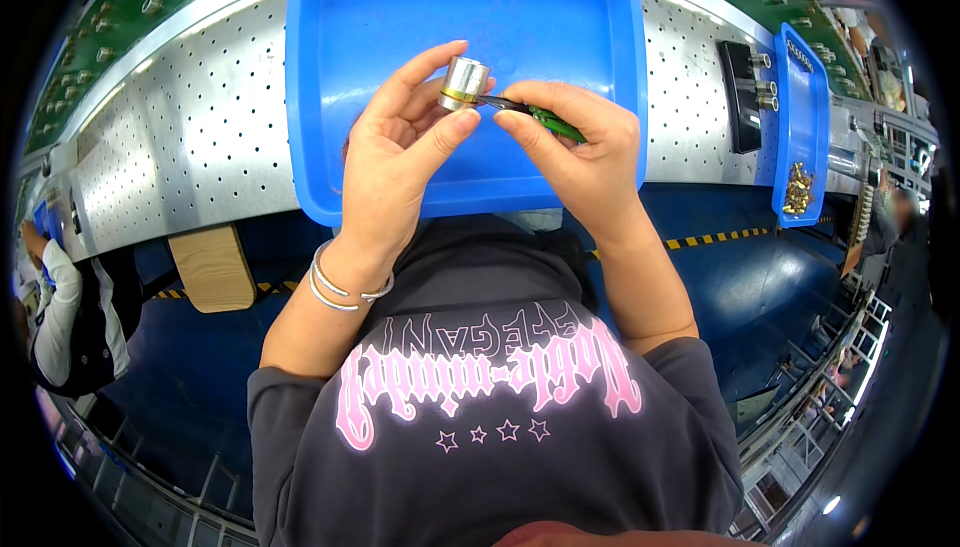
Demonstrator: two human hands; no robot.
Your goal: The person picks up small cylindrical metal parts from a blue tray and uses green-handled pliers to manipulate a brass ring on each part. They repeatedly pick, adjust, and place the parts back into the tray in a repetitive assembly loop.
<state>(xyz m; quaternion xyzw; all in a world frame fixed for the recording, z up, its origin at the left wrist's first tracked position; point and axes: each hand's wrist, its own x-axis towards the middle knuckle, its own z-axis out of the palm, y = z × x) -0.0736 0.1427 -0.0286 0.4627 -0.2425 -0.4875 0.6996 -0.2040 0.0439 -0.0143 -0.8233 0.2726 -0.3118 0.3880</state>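
Observation:
Between the thumb and fingers of my left hand (398,142) is a shiny metal cylinder (467,78) with a yellowish ring around its lower part. My right hand (590,142) grips a slim dark-tipped tool with a green handle (556,125); its exact kind is partly hidden by the fingers. The tool's tip points left and meets the cylinder's side near the ring. Both hands are held over a large blue tray (305,97), whose visible inside is bare blue plastic.
The tray rests on a perforated metal bench (220,97). To the right are a black holder (740,97) with metal cylinders and a narrow blue tray (821,127) holding small brass-coloured parts (798,190). A wooden stool (213,269) stands at left, near another person (75,317).

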